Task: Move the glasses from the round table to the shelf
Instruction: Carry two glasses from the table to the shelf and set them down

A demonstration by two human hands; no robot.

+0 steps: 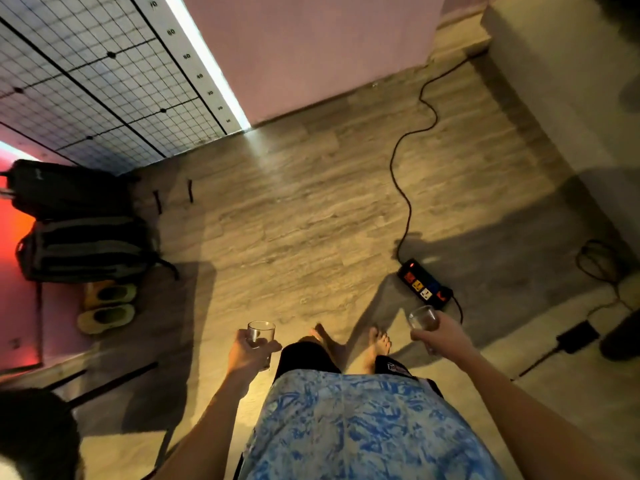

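Observation:
I look straight down at a wooden floor and my bare feet. My left hand is wrapped around a clear drinking glass, held upright at waist height. My right hand grips a second clear glass, tilted slightly, with its rim toward the power strip below. Neither the round table nor the shelf is in view.
A black power strip with coloured sockets lies on the floor just ahead of my right foot, its cable snaking to the far wall. Two dark backpacks and yellow slippers sit at the left. A black adapter lies at the right.

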